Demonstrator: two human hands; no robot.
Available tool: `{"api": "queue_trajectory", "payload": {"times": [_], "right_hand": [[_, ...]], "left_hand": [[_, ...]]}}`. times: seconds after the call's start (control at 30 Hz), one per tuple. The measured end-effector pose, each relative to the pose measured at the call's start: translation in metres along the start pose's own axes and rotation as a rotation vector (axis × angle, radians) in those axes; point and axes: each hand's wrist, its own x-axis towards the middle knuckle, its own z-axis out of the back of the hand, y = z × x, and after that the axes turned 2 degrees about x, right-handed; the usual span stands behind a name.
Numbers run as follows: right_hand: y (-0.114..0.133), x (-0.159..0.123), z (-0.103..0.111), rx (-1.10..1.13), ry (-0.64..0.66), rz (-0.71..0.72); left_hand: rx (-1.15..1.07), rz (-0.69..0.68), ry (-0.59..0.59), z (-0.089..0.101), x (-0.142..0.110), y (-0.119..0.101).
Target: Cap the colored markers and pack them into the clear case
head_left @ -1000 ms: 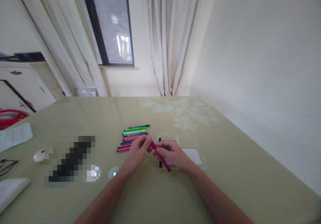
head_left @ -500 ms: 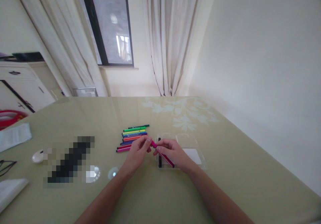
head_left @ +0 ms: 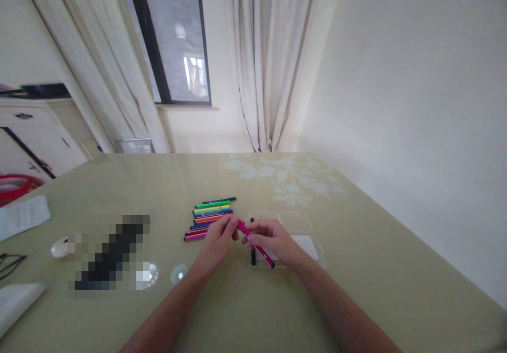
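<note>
A magenta felt-tip marker slants between my hands, its black end pointing down to the right. My left hand pinches its upper, capped end. Around its barrel the fingers of my right hand are closed. Beneath my right hand lies a clear plastic case holding a black marker and a white card. Beside and partly behind my left hand several coloured markers lie in a row, among them a green marker and a pink marker.
At the left of the glossy table are a white mouse, a pixelated dark object, a pale cloth-like item and a dark cable. A wall runs along the right side.
The magenta marker has turned a little in my fingers, showing a small white mark near its black end. Its lower end sits slightly lower. Both hands stay almost in place.
</note>
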Motion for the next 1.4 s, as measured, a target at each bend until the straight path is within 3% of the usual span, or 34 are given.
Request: {"api": "queue_trajectory", "payload": {"times": [0.4, 0.53, 0.67, 0.77, 0.87, 1.1, 1.23, 1.4], "right_hand": [[-0.004, 0.003, 0.000, 0.006, 0.001, 0.035], [-0.006, 0.008, 0.009, -0.044, -0.195, 0.077], [-0.007, 0.011, 0.026, -0.155, -0.399, 0.040], [-0.009, 0.011, 0.032, -0.200, -0.388, -0.012], [-0.013, 0.011, 0.031, -0.213, -0.361, -0.047], [-0.018, 0.010, 0.031, -0.361, -0.322, -0.067], [-0.014, 0.007, 0.027, -0.591, -0.363, 0.043], [-0.007, 0.005, 0.022, -0.862, -0.316, 0.163]], "left_hand": [[-0.003, -0.009, 0.004, -0.003, -0.001, 0.002], [0.117, -0.037, -0.004, -0.005, -0.006, 0.001], [0.367, -0.166, 0.182, -0.004, -0.015, -0.002], [0.510, -0.290, 0.345, -0.003, -0.021, -0.001], [0.580, -0.355, 0.427, -0.004, -0.025, 0.002], [0.581, -0.367, 0.447, -0.007, -0.025, -0.011], [0.624, -0.394, 0.455, -0.007, -0.024, -0.013], [0.654, -0.433, 0.441, -0.008, -0.024, -0.010]]}}
